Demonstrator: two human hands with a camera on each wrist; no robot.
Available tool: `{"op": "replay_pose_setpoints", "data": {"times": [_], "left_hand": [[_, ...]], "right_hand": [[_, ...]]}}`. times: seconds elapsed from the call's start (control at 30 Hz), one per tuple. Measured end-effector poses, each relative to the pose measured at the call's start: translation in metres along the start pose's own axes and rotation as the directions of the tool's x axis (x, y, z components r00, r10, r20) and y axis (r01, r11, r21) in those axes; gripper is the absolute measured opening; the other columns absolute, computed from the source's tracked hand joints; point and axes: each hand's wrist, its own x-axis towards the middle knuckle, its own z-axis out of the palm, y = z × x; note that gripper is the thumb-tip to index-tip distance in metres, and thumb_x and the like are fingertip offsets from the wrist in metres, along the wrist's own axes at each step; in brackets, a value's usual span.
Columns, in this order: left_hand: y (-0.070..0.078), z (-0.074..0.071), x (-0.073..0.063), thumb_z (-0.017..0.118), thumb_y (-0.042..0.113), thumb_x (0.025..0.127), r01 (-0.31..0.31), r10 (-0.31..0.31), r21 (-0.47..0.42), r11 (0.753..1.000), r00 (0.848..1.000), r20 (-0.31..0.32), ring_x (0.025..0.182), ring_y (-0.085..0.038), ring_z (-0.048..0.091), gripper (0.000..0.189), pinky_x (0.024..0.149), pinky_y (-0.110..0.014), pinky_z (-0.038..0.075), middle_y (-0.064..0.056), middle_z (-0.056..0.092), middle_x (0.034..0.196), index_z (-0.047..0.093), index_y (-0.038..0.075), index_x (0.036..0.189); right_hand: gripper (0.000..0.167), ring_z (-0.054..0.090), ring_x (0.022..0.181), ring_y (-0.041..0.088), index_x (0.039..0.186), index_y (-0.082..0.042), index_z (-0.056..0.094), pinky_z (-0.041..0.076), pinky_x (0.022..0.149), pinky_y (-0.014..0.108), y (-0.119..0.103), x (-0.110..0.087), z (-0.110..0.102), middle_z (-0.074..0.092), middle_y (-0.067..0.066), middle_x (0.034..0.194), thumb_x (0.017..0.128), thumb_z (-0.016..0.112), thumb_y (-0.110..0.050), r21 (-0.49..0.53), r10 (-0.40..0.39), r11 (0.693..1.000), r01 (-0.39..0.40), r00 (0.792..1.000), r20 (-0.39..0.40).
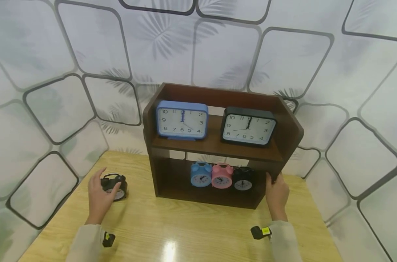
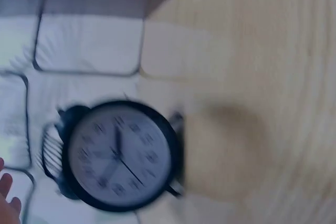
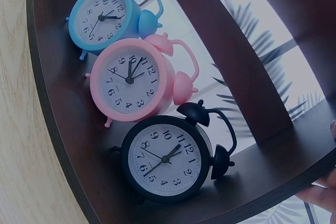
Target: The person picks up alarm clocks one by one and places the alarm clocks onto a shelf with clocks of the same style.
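A black twin-bell alarm clock [image 1: 116, 186] stands on the table at the left; the left wrist view shows its white dial [image 2: 119, 156] from close up. My left hand [image 1: 98, 193] is spread beside this clock, thumb and fingers apart around it, and I cannot see a grip. On the right, my right hand [image 1: 277, 191] grips the side panel of a dark brown wooden shelf [image 1: 218, 150] near its lower part. Inside the lower tier stand a blue alarm clock [image 3: 102, 18], a pink alarm clock [image 3: 131, 80] and another black alarm clock [image 3: 165, 159], side by side.
On the upper tier stand a blue rectangular clock [image 1: 182, 122] at left and a black rectangular clock [image 1: 248, 127] at right. The shelf rests on a light wood table [image 1: 185, 229]. Patterned walls [image 1: 224, 54] enclose the back and sides.
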Motion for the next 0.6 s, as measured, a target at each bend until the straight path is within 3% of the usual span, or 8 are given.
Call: {"op": "replay_pose_setpoints", "data": {"times": [0.07, 0.17, 0.37, 0.6], "left_hand": [[-0.009, -0.003, -0.001, 0.077, 0.002, 0.072, 0.066, -0.067, 0.007, 0.998, 0.996, 0.066, 0.128, -0.047, 0.030, 0.084, 0.100, -0.064, 0.025, -0.026, 0.034, 0.142, 0.032, 0.006, 0.143], [-0.021, -0.007, -0.002, 0.076, 0.006, 0.075, 0.164, -0.159, -0.017, 0.986, 0.973, 0.166, 0.135, -0.049, 0.023, 0.094, 0.103, -0.066, 0.021, -0.026, 0.022, 0.150, 0.018, 0.009, 0.149], [-0.037, -0.010, -0.004, 0.074, 0.015, 0.080, 0.365, -0.320, -0.086, 0.927, 0.890, 0.326, 0.140, -0.051, 0.008, 0.107, 0.104, -0.068, 0.017, -0.025, 0.000, 0.156, -0.007, 0.013, 0.151], [-0.045, -0.011, -0.004, 0.072, 0.018, 0.082, 0.507, -0.427, -0.100, 0.856, 0.802, 0.418, 0.138, -0.053, 0.009, 0.108, 0.103, -0.068, 0.022, -0.029, -0.002, 0.154, -0.012, 0.019, 0.150]], "right_hand": [[0.025, 0.058, 0.068, 0.052, 0.093, 0.008, 0.056, 0.041, 0.060, 0.058, 0.000, 0.000, 0.000, 0.063, 0.034, 0.077, 0.090, 0.060, -0.016, -0.001, 0.005, 1.000, -0.005, 1.000, 0.002], [0.025, 0.058, 0.068, 0.052, 0.092, 0.009, 0.056, 0.041, 0.061, 0.058, 0.001, 0.000, -0.001, 0.063, 0.034, 0.077, 0.090, 0.059, -0.016, 0.000, 0.005, 1.000, -0.005, 1.000, 0.002], [0.026, 0.058, 0.066, 0.052, 0.092, 0.009, 0.056, 0.041, 0.059, 0.058, 0.002, -0.001, 0.000, 0.063, 0.033, 0.075, 0.090, 0.060, -0.017, -0.004, -0.008, 1.000, 0.008, 1.000, -0.005], [0.025, 0.058, 0.064, 0.051, 0.093, 0.009, 0.056, 0.041, 0.058, 0.058, 0.001, -0.001, 0.000, 0.063, 0.033, 0.074, 0.090, 0.059, -0.016, -0.005, -0.020, 1.000, 0.020, 1.000, 0.005]]}}
